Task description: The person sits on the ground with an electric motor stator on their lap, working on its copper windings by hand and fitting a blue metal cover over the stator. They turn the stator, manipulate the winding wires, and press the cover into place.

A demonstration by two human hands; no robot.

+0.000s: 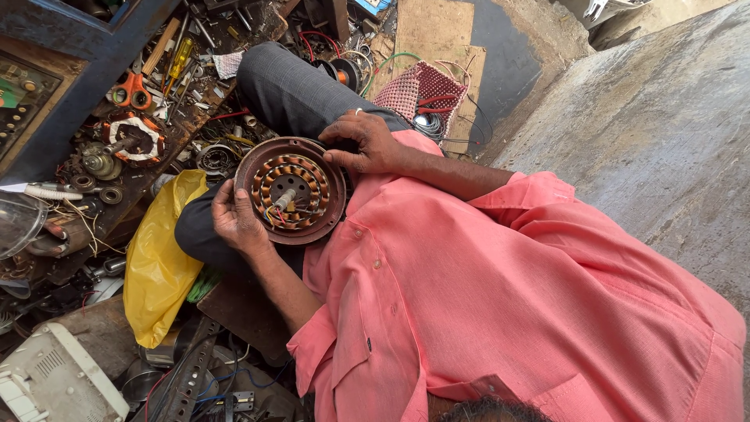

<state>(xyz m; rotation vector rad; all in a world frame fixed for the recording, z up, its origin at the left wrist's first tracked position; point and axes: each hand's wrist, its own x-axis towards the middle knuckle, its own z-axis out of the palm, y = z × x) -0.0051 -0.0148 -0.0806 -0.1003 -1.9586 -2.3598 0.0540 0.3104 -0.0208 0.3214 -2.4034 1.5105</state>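
Copper-wound motor stator (291, 190), left hand (234, 221), right hand (362, 143) gripping rim

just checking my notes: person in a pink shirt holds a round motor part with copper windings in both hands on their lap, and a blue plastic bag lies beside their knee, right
Not quite: the plastic bag is yellow, not blue, as the head view shows. The rest stands: the person in the pink shirt holds the round motor part with copper windings on their lap, with the left hand and the right hand at its rim.

Left hand (234, 219) fingers tucked under motor (291, 190) rim at 9 o'clock. Right hand (363, 142) covers rim at 2 o'clock. Pile of small parts (94, 168) too small to tell.
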